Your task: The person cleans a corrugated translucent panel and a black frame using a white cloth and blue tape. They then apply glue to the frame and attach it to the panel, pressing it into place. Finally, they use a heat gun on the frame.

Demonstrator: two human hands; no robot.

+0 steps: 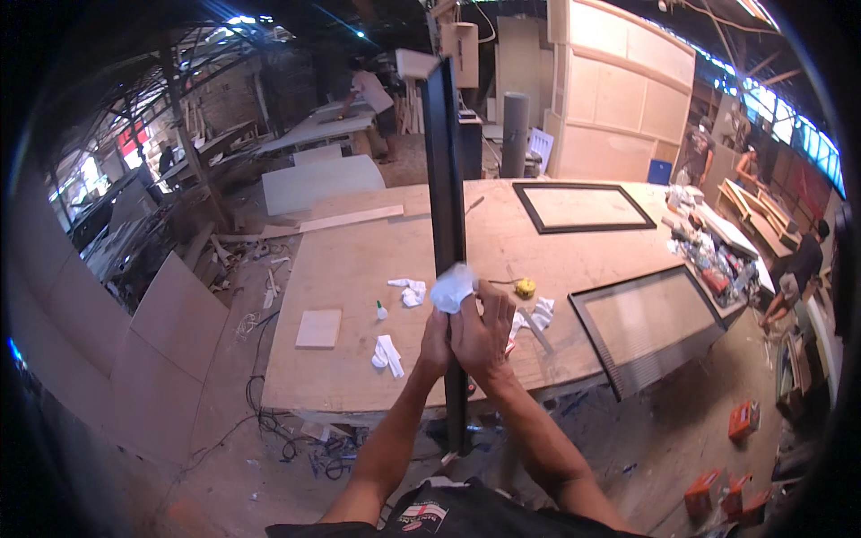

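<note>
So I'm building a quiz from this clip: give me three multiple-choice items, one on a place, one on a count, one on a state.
1. Where does the yellow tape measure lie?
A on the table
B on the floor
C in a hand

2. How many black frames lie on the table?
A one
B two
C four

3. How does the black bar stand?
A flat
B upright
C leaning on a wall

A: it sits on the plywood by the right hand.
B: far frame, near frame.
B: both hands hold it vertical, left hand behind, with a white rag.
</note>
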